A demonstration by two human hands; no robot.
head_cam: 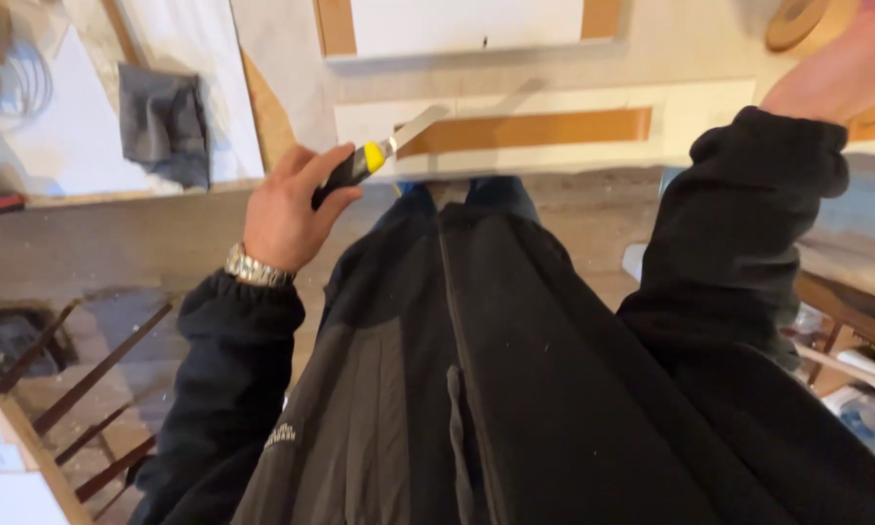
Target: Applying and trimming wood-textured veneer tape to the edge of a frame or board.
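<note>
My left hand [284, 206] grips the black and yellow handle of a putty knife [384, 148], whose metal blade points up and right toward a white panel with a brown strip [525, 128]. A metal watch sits on that wrist. At the top right, my right hand [841, 66] is raised beside a roll of brown tape [797, 21]; its fingers run out of view, so I cannot tell whether it holds anything. My black jacket fills the lower middle of the view.
A grey cloth [165, 124] lies on a white board at the upper left. Another white panel with brown edges [466, 24] lies at the top. Wooden slats [87, 379] stand at the lower left. Clutter and rolled material [851, 262] sit at the right.
</note>
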